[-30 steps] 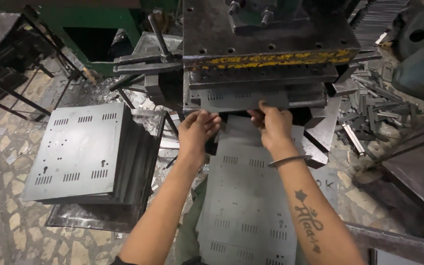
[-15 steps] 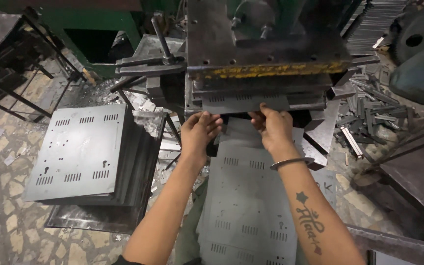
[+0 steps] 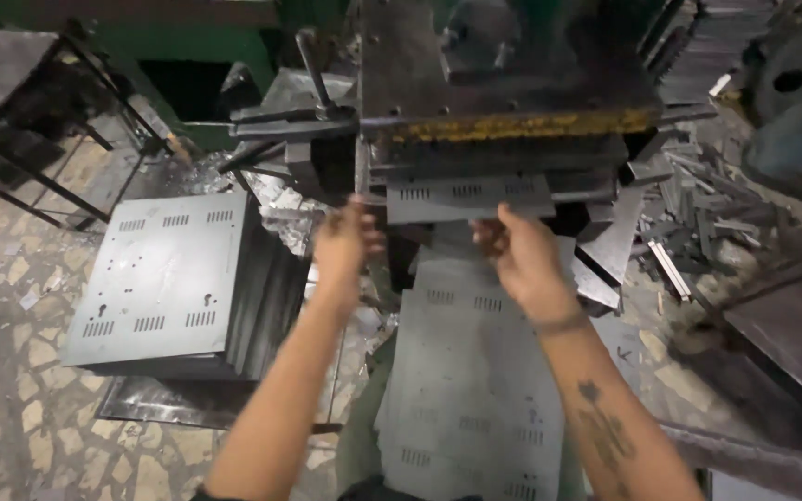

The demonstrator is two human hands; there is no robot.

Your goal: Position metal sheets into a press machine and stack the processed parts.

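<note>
**Sheet in the press, both hands at its near edge**

While the grey perforated metal sheet (image 3: 468,198) lies flat in the mouth of the press (image 3: 503,102), under the yellow-streaked bar, both hands are at its near edge. The right hand (image 3: 522,252) grasps that edge with its fingers curled up over it. The left hand (image 3: 345,239) is blurred at the sheet's left corner; whether it grips or merely touches cannot be told.

Below the hands a stack of similar punched sheets (image 3: 475,390) slopes down toward the person, crowding the space under the wrists. To the left, on the stone floor (image 3: 11,278), sits a tall pile of slotted panels (image 3: 164,278), with shiny scrap (image 3: 285,209) between it and the press. A heap of metal strips (image 3: 698,218) lies to the right, and a dark lever (image 3: 313,70) juts up at the press's left side.

Compared with half a second ago, both hands have risen and the sheet sits higher in the press mouth; the panels and the scrap have not shifted.
</note>
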